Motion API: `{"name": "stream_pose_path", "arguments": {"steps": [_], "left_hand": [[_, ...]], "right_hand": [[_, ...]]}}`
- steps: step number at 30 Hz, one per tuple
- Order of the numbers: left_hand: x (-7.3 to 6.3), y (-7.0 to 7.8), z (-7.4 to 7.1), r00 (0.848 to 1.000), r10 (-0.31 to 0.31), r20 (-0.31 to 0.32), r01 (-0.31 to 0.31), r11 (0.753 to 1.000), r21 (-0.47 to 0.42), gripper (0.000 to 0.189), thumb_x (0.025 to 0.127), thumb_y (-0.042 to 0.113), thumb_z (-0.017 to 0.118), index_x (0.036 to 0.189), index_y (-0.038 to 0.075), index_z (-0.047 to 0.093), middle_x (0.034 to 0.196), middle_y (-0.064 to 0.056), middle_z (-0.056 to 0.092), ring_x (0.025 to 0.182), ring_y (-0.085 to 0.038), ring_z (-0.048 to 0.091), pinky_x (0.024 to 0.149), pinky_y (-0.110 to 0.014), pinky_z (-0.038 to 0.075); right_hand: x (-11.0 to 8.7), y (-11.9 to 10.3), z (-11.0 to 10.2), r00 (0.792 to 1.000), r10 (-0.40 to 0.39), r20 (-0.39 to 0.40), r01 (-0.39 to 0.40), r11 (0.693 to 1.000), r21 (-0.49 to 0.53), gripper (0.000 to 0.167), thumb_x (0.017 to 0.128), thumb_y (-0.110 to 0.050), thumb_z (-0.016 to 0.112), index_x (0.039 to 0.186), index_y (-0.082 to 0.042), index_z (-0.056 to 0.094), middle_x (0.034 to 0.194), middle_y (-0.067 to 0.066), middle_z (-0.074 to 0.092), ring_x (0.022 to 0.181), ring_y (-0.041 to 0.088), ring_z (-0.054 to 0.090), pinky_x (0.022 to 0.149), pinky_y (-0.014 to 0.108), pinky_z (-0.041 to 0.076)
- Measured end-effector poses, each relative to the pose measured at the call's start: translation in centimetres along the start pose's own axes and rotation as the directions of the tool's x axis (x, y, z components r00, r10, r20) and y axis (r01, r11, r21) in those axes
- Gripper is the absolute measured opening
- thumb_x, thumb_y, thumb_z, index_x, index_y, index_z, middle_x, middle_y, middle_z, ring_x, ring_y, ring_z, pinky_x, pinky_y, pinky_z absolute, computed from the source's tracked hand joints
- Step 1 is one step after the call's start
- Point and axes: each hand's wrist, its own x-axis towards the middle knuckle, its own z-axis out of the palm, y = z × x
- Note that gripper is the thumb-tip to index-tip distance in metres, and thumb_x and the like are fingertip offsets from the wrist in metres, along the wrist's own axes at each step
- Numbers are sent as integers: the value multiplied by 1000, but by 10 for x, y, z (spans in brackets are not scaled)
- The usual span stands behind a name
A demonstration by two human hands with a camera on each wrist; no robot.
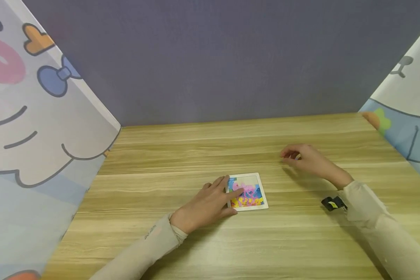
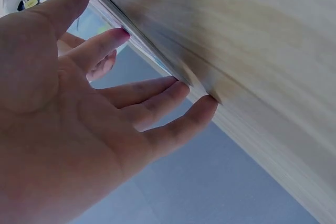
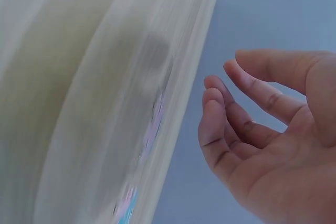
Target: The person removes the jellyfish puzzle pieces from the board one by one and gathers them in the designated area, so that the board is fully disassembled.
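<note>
Board (image 1: 253, 180): being touched by spread left hand (image 1: 208, 204); probably light, stiff; rim (image 1: 262, 190) best grasped
Right hand (image 1: 309, 161): being held apart, empty

Legible text: none. Head view: small dark marks (image 1: 150, 232), apparently lettering, on the beige fabric left sleeve (image 1: 140, 251); too small to read. Small black object (image 1: 326, 203) with yellow patch (image 1: 333, 204), beside the beige fabric right sleeve (image 1: 378, 221): characters, if any, unresolved. Left-wrist view: same patch visible, likewise unreadable.
</note>
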Motion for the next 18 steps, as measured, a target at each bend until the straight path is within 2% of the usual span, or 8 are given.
{"name": "stream_pose_path", "arguments": {"steps": [3,8,10,15,18], "left_hand": [[3,1,0,1000,2,7,-2,1000,5,57,97,49,59,148,26,50,148,-28,42,140,-38,40,96,-55,49],[6,2,1,999,-3,33,3,1000,3,55,97,49,59,147,28,51,148,-28,43,139,-38,41,95,-55,50],[7,3,1,999,-10,40,9,1000,6,56,96,49,59,148,28,51,148,-28,43,139,-38,41,94,-55,50],[6,3,2,999,-15,37,14,999,38,57,96,51,59,147,29,51,148,-27,43,138,-38,43,93,-55,51],[5,1,2,1000,0,11,-1,997,73,57,95,52,60,147,28,52,146,-27,46,136,-38,45,90,-53,53]], "right_hand": [[6,-13,6,998,-21,51,19,999,32,12,93,-5,68,104,0,71,93,4,72,82,17,64,70,27,53],[21,-34,23,986,16,165,-36,992,118,14,97,-8,64,108,0,70,94,7,73,83,20,68,69,29,54],[28,-43,31,979,5,204,-33,990,134,15,98,-8,63,109,0,69,94,9,73,83,21,69,68,31,55],[43,-71,51,964,-81,251,47,989,141,15,97,-6,62,109,2,68,93,11,74,82,21,71,71,35,57],[50,-87,66,960,-98,262,61,987,146,16,96,-4,62,109,2,69,94,10,74,81,16,70,71,31,57]]}}
